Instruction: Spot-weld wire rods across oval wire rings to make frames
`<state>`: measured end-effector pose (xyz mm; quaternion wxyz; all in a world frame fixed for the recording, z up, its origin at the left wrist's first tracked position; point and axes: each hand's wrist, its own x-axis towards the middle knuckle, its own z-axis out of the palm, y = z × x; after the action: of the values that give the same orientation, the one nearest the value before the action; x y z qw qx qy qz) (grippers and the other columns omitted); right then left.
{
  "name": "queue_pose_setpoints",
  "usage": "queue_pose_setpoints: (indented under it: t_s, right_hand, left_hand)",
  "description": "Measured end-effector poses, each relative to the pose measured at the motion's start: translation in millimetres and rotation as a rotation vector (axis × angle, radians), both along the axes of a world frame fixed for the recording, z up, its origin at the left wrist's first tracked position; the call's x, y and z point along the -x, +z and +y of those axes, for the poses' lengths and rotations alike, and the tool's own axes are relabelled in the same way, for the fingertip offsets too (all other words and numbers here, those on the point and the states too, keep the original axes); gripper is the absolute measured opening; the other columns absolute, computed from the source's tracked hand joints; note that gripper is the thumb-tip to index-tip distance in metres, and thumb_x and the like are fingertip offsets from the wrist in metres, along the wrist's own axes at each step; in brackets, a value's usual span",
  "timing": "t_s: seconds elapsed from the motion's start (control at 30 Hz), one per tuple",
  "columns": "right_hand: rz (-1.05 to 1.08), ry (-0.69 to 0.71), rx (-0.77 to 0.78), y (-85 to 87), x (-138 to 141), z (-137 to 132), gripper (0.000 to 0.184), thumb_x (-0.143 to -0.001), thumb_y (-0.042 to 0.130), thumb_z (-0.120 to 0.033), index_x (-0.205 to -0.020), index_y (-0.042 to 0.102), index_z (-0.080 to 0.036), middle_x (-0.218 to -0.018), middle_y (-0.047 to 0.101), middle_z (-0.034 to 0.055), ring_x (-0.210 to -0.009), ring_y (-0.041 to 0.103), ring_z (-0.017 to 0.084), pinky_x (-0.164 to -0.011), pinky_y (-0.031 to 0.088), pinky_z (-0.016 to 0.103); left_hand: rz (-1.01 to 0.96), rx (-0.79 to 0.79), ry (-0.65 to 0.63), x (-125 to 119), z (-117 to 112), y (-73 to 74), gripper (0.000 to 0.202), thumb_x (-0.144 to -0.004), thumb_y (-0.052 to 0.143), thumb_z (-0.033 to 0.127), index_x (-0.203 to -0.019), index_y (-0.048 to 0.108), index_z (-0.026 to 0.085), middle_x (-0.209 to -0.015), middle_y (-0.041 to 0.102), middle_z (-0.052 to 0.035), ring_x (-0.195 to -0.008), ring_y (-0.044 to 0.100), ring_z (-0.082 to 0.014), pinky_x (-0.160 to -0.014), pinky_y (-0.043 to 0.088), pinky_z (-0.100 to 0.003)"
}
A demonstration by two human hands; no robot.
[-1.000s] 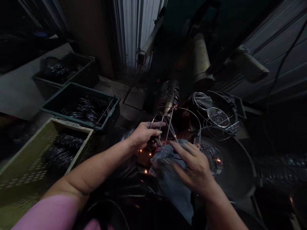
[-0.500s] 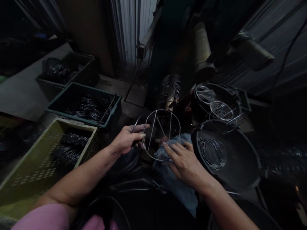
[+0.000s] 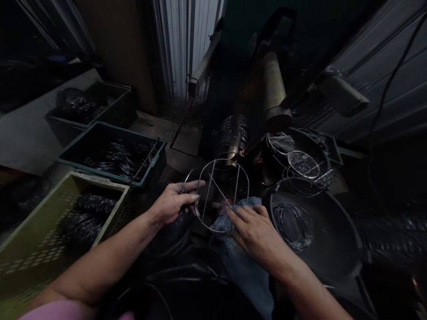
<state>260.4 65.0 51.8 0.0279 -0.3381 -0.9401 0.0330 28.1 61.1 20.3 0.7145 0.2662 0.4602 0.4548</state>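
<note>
A round wire ring with crossing rods (image 3: 223, 192) is held upright in front of me. My left hand (image 3: 171, 203) pinches its left rim, thumb and fingers closed on the wire. My right hand (image 3: 255, 231) presses a blue-grey cloth (image 3: 242, 260) against the ring's lower right edge, fingers closed over the cloth. Behind the ring stands a machine with a metal cylinder (image 3: 274, 91) and a stack of wire rings (image 3: 232, 131) on a post.
A dark round pan (image 3: 333, 240) at right holds several wire rings. More wire pieces lie in a second pan (image 3: 302, 162) behind it. At left stand a yellow crate (image 3: 36, 240), a green crate (image 3: 110, 155) and a dark crate (image 3: 88, 104), each holding wire parts.
One second ago the ring was at the machine with sparks flying. Both hands have since drawn it back and turned it to face me; the sparks are gone.
</note>
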Motion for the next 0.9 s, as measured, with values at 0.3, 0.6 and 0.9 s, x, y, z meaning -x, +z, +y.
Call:
queue_pose_setpoints:
  t_s: [0.3,0.6,0.9]
  right_hand:
    - [-0.024,0.022,0.037,1.4,-1.3,14.0,0.038,-0.079,0.055,-0.016,-0.117,0.051,-0.013,-0.099,0.061,0.0101,-0.092,0.052,0.023,-0.076,0.032,0.036]
    - [-0.035,0.052,0.071,19.5,-5.3,33.6,0.038,-0.081,0.056,-0.021,-0.118,0.049,-0.013,-0.095,0.060,0.0087,-0.088,0.052,0.021,-0.073,0.031,0.035]
    - [-0.039,0.044,0.086,19.2,-5.1,34.8,0.036,-0.082,0.052,-0.021,-0.118,0.050,-0.014,-0.096,0.061,0.0104,-0.089,0.052,0.021,-0.073,0.031,0.034]
  left_hand:
    - [0.019,0.011,0.020,-0.8,9.8,0.8,0.047,-0.067,0.065,0.018,-0.114,0.058,0.014,-0.060,0.062,-0.0017,-0.046,0.057,-0.0102,-0.044,0.035,-0.019]
    - [-0.021,-0.007,0.034,-4.9,23.3,13.2,0.044,-0.068,0.064,0.017,-0.111,0.060,0.015,-0.058,0.062,-0.0015,-0.045,0.058,-0.0110,-0.044,0.039,-0.020]
    - [-0.041,-0.002,0.051,-6.4,22.9,10.6,0.043,-0.068,0.064,0.016,-0.111,0.060,0.015,-0.058,0.061,-0.0019,-0.046,0.058,-0.0112,-0.045,0.039,-0.020]
